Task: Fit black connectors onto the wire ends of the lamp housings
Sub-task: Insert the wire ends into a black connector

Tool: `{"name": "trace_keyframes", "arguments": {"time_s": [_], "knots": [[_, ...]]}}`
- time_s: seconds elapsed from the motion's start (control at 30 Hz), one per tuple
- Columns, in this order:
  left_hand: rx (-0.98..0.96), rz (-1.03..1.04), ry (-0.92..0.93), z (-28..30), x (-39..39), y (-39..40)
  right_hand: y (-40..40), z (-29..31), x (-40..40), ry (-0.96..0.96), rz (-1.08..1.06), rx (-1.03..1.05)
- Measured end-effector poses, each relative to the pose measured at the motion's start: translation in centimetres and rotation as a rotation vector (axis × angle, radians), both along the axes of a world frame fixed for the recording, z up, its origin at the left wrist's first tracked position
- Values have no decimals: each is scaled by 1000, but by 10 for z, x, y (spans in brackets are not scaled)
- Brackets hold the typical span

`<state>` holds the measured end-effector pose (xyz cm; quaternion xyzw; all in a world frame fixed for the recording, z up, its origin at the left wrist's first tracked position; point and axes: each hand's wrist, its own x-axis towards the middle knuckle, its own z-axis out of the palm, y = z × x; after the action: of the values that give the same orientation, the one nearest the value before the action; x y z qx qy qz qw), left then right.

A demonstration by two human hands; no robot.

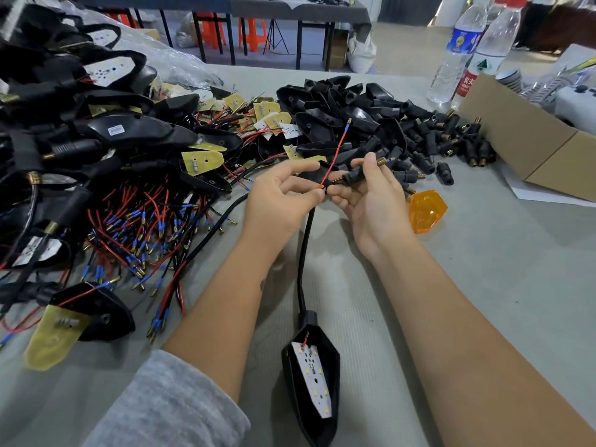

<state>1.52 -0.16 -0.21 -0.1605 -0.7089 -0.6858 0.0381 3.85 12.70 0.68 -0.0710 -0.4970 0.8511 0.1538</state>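
On the grey table (pixel 483 285), the left hand (pixel 280 201) pinches a red wire (pixel 335 153); the right hand (pixel 371 201) grips a black connector (pixel 358 172). The lamp housing (pixel 311 375) lies near, between the forearms.

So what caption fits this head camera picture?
Left hand pinches the red wire while right hand holds a black connector.
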Motion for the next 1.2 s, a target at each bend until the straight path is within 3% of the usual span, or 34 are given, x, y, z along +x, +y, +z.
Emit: {"name": "trace_keyframes", "arguments": {"time_s": [0.27,0.73,1.2], "knots": [[109,-53,-68,0,2,1,-5,-1,-1,-57,23,227],[12,-22,-105,1,1,4,-11,0,3,-11,-58,431],[-23,-71,-61,-3,-2,2,-6,1,5,-39,-94,308]]}}
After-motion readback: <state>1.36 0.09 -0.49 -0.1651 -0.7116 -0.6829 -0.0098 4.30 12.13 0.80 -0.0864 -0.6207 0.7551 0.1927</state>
